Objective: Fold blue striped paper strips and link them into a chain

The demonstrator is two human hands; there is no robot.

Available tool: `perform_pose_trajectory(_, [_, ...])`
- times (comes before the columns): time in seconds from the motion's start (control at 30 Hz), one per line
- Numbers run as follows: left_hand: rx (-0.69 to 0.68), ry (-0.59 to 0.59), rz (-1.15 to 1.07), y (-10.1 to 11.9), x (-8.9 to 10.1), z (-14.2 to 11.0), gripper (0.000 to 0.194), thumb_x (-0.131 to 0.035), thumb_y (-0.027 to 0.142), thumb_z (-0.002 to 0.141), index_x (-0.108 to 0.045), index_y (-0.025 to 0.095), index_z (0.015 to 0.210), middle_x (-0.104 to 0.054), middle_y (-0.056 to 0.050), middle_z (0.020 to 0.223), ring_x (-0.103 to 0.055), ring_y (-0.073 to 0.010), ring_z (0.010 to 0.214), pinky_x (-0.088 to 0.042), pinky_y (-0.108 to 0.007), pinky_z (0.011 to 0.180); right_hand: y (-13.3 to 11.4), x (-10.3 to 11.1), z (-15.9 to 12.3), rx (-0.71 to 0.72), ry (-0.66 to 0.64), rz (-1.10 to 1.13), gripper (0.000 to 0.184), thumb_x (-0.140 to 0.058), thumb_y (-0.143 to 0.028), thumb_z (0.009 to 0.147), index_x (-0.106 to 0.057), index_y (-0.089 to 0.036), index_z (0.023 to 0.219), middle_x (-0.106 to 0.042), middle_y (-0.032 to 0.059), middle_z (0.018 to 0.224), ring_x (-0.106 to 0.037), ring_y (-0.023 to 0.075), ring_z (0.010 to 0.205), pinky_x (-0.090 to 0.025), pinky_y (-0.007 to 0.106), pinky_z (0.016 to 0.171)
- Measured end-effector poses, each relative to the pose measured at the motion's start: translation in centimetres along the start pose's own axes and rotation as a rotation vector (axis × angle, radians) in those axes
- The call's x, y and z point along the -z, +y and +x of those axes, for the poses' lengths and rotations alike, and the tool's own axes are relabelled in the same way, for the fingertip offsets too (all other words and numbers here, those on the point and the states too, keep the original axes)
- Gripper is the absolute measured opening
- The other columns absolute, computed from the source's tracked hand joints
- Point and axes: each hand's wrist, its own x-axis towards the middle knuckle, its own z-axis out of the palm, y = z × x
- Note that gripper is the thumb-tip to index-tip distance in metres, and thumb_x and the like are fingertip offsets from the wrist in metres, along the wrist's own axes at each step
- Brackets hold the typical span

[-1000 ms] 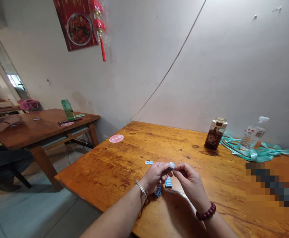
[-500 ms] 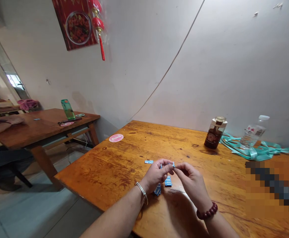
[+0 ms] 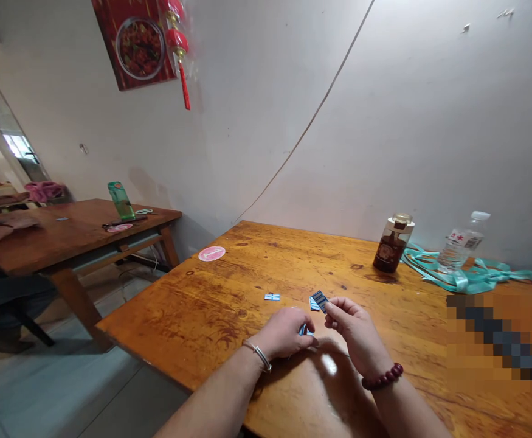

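Landmark: round pink sticker (image 3: 211,253), lying on the wooden bench (image 3: 193,298), toward its far left corner.

Work in hand: small blue-striped pieces handled singly, right of the sticker and nearer the person; both hands are occupied, with a narrow gap between them.

Left hand (image 3: 284,333): fingers curled and nearly closed, gripping a small blue piece (image 3: 305,331); most of the piece is hidden, showing only at the fingertips.

Right hand (image 3: 355,331): thumb and forefinger closed in a pinch on a striped blue strip (image 3: 319,300), held tilted above the bench.

Loose pieces: one blue piece (image 3: 314,304) lies just beside the held strip, and a striped blue-and-white piece (image 3: 272,297) lies flat, closer to the sticker.

Wrist wear: silver bangle (image 3: 259,356) on the left wrist; dark red bead bracelet (image 3: 382,376) on the right.

Far bench items, well right of the sticker: brown-filled jar (image 3: 392,247), clear water bottle (image 3: 459,245), teal ribbon (image 3: 464,277) looped around the bottle's base.

Second table: a wooden table (image 3: 78,234), well left of the sticker, with a green bottle (image 3: 120,201) on it and another person's hand (image 3: 19,223) resting at its far end.
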Motion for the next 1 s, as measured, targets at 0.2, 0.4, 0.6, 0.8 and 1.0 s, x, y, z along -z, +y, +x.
perform_pose_trajectory(0.2, [-0.078,0.029,-0.008,0.5,0.8,-0.1,0.036,-0.062,0.044,0.057,-0.060,0.020,0.083,-0.056,-0.003,0.085,-0.047,-0.0178,0.083,-0.033,-0.027,0.074,0.2,0.3,0.1,-0.075,-0.064,0.157,0.014,-0.062,-0.027,0.067,-0.058,-0.014,0.069,-0.051,-0.0017,0.060,-0.046,0.0069,0.054,-0.037,0.019,0.052])
perform_pose_trajectory(0.4, [0.005,0.059,-0.845,1.3,1.4,0.2,0.034,-0.058,0.032,0.068,-0.055,0.014,0.096,-0.056,-0.006,0.090,-0.051,-0.0148,0.083,-0.038,-0.026,0.075,-0.1,-0.3,-0.4,-0.326,-0.280,0.462,0.013,-0.060,-0.023,0.070,-0.059,-0.015,0.080,-0.055,0.0004,0.069,-0.050,0.0065,0.057,-0.042,0.020,0.057])
perform_pose_trajectory(0.6, [0.046,-0.044,-1.163,1.7,1.1,0.1,0.038,-0.065,0.028,0.062,-0.055,0.013,0.095,-0.056,-0.005,0.083,-0.054,-0.0129,0.071,-0.042,-0.024,0.064,-0.1,-1.0,-0.9,-0.386,-0.412,0.557,0.018,-0.056,-0.021,0.073,-0.057,-0.016,0.090,-0.056,0.0010,0.074,-0.050,0.0060,0.059,-0.042,0.020,0.058])
perform_pose_trajectory(0.8, [0.004,0.107,-0.985,1.7,1.0,0.2,0.027,-0.066,0.028,0.060,-0.059,0.014,0.083,-0.052,-0.006,0.093,-0.053,-0.0145,0.082,-0.042,-0.024,0.068,0.3,-1.5,-1.0,-0.346,-0.347,0.488,0.018,-0.060,-0.023,0.070,-0.057,-0.016,0.086,-0.056,0.0015,0.079,-0.052,0.0078,0.064,-0.043,0.022,0.063])
perform_pose_trajectory(1.0, [-0.046,0.291,-0.630,1.3,0.7,0.5,0.028,-0.060,0.031,0.066,-0.060,0.014,0.088,-0.057,-0.005,0.085,-0.053,-0.0140,0.079,-0.043,-0.024,0.069,-0.2,-0.8,-0.5,-0.189,-0.099,0.171,0.020,-0.063,-0.032,0.065,-0.058,-0.014,0.071,-0.053,-0.0007,0.061,-0.046,0.0066,0.053,-0.038,0.019,0.051])
